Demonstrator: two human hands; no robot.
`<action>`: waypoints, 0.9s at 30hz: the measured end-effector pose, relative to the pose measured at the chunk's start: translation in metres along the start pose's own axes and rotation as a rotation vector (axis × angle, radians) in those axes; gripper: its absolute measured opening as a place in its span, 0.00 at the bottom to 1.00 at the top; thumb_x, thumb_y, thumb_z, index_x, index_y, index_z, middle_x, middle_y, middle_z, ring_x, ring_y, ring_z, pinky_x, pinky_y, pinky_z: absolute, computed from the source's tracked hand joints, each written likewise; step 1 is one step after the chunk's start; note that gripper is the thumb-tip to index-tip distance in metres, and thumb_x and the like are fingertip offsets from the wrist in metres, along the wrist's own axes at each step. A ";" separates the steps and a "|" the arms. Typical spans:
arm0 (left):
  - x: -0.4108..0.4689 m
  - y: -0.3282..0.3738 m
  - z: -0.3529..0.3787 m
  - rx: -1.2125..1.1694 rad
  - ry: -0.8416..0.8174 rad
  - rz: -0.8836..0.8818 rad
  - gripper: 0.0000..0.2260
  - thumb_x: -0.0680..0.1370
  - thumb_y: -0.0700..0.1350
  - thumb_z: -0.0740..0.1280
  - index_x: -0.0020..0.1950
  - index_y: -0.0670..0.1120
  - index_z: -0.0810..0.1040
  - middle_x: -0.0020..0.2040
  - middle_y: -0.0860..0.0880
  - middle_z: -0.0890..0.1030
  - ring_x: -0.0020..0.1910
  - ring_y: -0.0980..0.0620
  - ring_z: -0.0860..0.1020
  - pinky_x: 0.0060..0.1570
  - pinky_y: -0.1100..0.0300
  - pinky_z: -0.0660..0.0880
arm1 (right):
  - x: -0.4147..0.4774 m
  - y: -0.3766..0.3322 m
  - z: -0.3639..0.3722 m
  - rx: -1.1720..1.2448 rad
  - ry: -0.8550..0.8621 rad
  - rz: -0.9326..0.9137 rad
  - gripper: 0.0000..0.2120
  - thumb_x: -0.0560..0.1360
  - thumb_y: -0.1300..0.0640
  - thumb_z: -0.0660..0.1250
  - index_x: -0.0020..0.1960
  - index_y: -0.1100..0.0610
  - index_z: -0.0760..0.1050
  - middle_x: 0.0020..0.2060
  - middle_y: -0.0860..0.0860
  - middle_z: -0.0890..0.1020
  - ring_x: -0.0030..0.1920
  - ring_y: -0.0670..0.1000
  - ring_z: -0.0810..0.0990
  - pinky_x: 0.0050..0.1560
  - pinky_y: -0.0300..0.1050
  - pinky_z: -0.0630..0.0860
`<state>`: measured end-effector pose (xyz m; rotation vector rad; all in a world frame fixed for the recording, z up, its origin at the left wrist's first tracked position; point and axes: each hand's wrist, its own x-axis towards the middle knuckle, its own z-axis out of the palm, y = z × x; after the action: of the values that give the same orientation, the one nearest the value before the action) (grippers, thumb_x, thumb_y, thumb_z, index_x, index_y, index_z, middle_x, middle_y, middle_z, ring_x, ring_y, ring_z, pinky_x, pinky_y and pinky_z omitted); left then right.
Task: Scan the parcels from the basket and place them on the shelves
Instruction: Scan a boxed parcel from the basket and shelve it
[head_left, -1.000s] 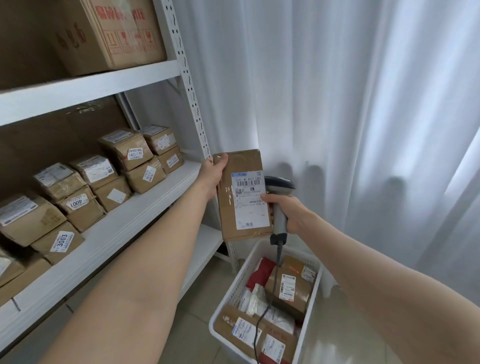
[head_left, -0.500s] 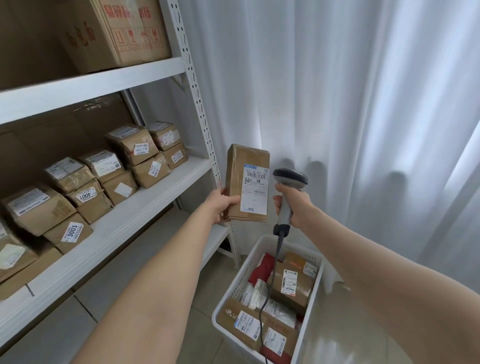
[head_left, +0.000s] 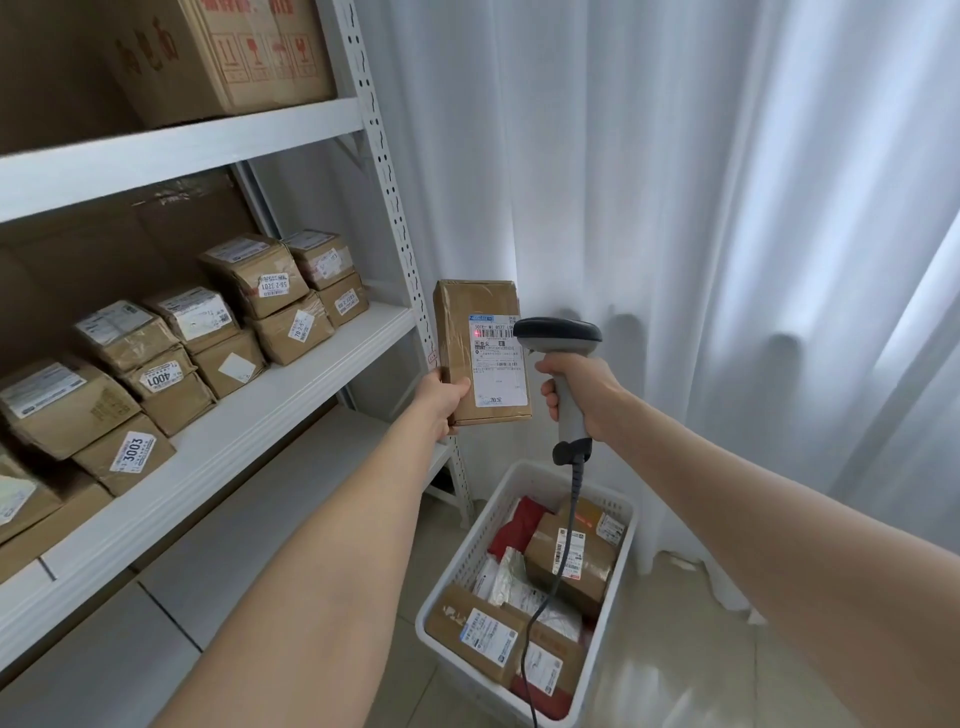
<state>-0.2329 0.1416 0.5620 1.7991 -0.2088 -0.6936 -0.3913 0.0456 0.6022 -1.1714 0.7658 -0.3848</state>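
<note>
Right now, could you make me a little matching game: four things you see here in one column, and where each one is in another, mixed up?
Things:
1. upright parcel
2. scanner
3. white basket
4. large carton

Places:
A. on the upper shelf
B. gripped by the right hand
C. on the floor by the curtain
D. held by the left hand

Pairs: 1-D, 2-B, 3-C, 4-A.

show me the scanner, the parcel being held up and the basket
scanner (head_left: 558, 333): head view, on its dark head
parcel (head_left: 496, 369): head view, on its white label
basket (head_left: 470, 551): head view, on its left wall
</note>
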 end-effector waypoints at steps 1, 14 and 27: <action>-0.001 0.000 -0.001 0.004 0.000 -0.005 0.14 0.81 0.43 0.62 0.67 0.48 0.69 0.60 0.45 0.79 0.52 0.43 0.77 0.50 0.46 0.72 | 0.000 -0.001 0.000 -0.011 -0.001 0.001 0.02 0.75 0.64 0.65 0.43 0.62 0.74 0.27 0.55 0.74 0.24 0.50 0.70 0.27 0.39 0.70; -0.011 -0.006 -0.016 0.008 0.062 -0.016 0.14 0.82 0.43 0.61 0.67 0.47 0.69 0.60 0.45 0.79 0.49 0.46 0.75 0.45 0.47 0.72 | -0.007 -0.009 0.010 -0.106 -0.075 0.004 0.01 0.74 0.64 0.64 0.45 0.61 0.73 0.28 0.54 0.73 0.26 0.50 0.69 0.28 0.40 0.69; -0.042 -0.014 -0.054 -0.059 0.124 -0.031 0.15 0.82 0.45 0.61 0.69 0.48 0.69 0.62 0.44 0.78 0.60 0.42 0.76 0.60 0.40 0.73 | -0.017 -0.003 0.038 -0.055 -0.212 -0.003 0.02 0.75 0.64 0.67 0.47 0.62 0.75 0.31 0.57 0.77 0.24 0.49 0.72 0.26 0.38 0.73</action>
<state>-0.2401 0.2103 0.5739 1.7852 -0.0769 -0.6020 -0.3759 0.0809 0.6172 -1.2434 0.5929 -0.2386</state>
